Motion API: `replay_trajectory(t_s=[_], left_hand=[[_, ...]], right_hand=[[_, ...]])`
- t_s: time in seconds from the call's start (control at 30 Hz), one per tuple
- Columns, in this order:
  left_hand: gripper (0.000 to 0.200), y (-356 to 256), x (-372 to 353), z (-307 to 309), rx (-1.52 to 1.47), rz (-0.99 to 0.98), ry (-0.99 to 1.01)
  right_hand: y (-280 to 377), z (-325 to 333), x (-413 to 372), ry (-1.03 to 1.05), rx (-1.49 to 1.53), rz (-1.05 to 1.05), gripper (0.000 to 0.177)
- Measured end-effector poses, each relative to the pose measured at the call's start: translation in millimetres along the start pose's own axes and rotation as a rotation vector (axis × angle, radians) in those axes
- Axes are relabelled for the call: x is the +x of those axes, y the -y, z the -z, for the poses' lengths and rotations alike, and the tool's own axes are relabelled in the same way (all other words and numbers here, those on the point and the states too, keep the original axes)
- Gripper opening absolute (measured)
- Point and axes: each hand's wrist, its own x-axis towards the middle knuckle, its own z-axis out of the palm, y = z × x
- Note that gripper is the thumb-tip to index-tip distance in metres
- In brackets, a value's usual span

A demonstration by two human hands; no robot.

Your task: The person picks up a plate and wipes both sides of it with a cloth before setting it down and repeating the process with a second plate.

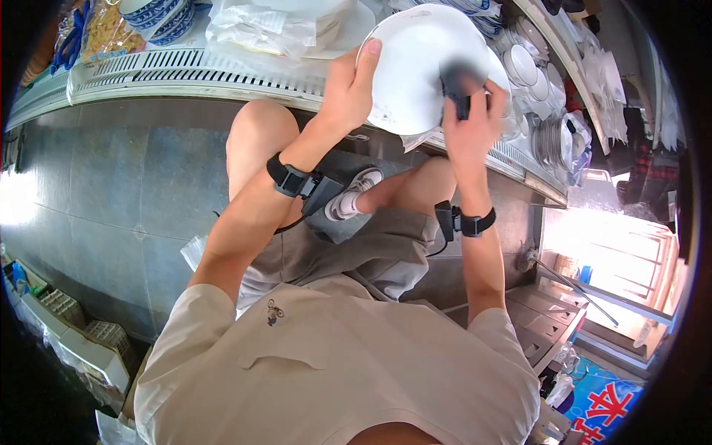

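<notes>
A large white plate is tilted up in front of me, its rim carrying small dark marks. My left hand grips it at the left edge, with the thumb on the face and the fingers behind. In my right hand is a black hand-held tool with a rounded head, pressed close over the plate's right half. Its head is blurred, so I cannot tell its exact kind. Black straps with small devices sit on both wrists.
A white shelf with a slotted front edge runs before my knees. On it are blue-patterned bowls, a plastic-wrapped stack, white bowls and stacked plates. Crates stand at lower left.
</notes>
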Motion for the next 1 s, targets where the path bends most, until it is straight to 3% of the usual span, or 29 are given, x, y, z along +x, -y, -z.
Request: replay_trajectory(t_s=[0.17, 0.33, 0.43, 0.57, 0.63, 0.73, 0.83, 1.0], left_hand=[[0.058, 10.1, 4.3, 4.2, -0.022, 0.028, -0.138], [0.058, -3.3, 1.7, 4.8, 0.038, 0.027, -0.081], [0.058, 1.8, 1.3, 5.4, 0.101, 0.007, 0.01], [0.061, 1.8, 2.7, 10.5, 0.25, 0.048, 0.223], [0.065, 3.2, 0.2, 6.0, 0.238, -0.002, 0.259], [0.064, 1.2, -4.2, 2.2, 0.174, 0.101, 0.296], [0.063, 3.4, -4.3, 1.6, 0.096, 0.114, 0.233], [0.061, 6.7, 1.2, 0.8, 0.02, 0.09, 0.04]], right_hand=[[47.7, -7.7, -32.9, 0.181, 0.303, -0.078, 0.041], [70.4, -7.5, -39.6, 0.217, 0.451, -0.053, 0.044], [52.7, 5.3, -31.7, 0.32, 0.335, -0.043, 0.049], [-2.8, 15.0, -15.6, 0.1, -0.026, 0.121, 0.048], [-14.9, 27.7, -3.3, 0.081, -0.053, 0.048, 0.048], [-9.5, 26.8, -6.6, 0.032, -0.091, 0.07, 0.048], [-0.3, 20.8, -26.6, 0.058, 0.001, 0.035, 0.046], [25.7, 27.7, -58.0, 0.353, 0.256, -0.053, 0.044]])
